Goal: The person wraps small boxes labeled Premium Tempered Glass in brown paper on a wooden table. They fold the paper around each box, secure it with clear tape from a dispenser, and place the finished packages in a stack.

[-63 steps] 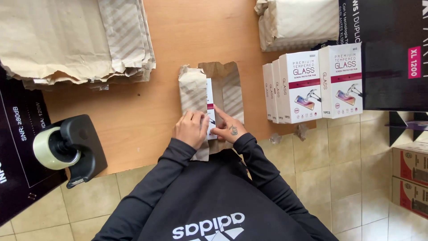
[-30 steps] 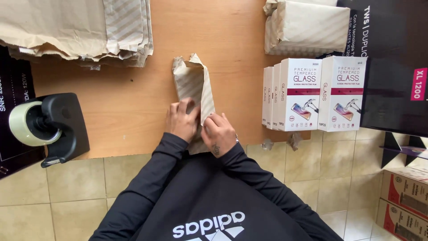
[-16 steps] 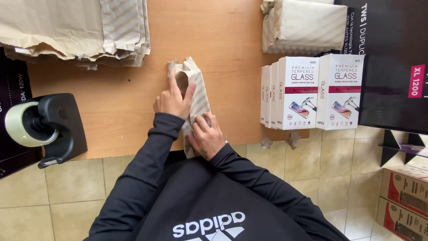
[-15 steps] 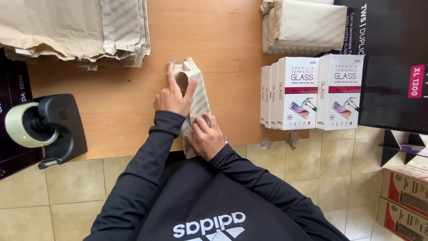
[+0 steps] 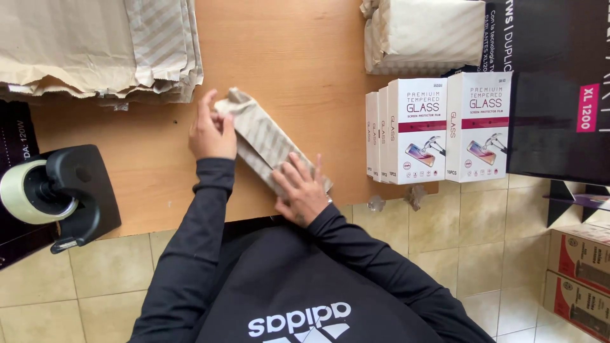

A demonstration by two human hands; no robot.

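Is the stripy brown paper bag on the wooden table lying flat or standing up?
Lying flat. The stripy brown paper bag lies slantwise on the wooden table, left hand at its top end, right hand pressing its lower end.

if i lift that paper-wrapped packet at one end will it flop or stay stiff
The wrapped packet probably stays stiff: it lies straight and flat under both hands. Its crumpled end by the left hand looks loose and may unfold. Likely light, being slim.

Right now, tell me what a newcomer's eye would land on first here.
Mid-table, the left hand and right hand press on a ribbed paper-wrapped parcel lying slantwise on the wooden table. To its right stand white boxes in a row; a tape dispenser sits at the table's left edge, below a stack of paper sheets.
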